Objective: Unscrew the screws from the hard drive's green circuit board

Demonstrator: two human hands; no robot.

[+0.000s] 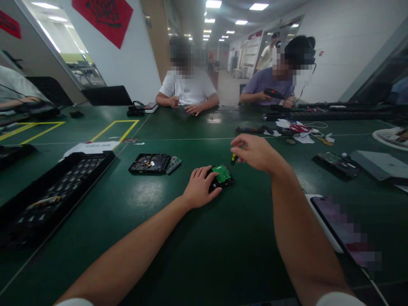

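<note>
In the head view, a hard drive lies flat on the green table with its green circuit board facing up. My left hand grips the drive from its left side, the thumb at the near edge and the fingers over the board. A screwdriver with a yellow and black handle is pinched in my right hand. It points down at the drive's right edge; whether the tip sits in a screw is too small to tell. Left of them lie another opened drive and a loose circuit board.
A long black tray stands at the left. On the right are a phone, another drive and a grey box. Cables and paper scraps lie farther back. Two people work across the table.
</note>
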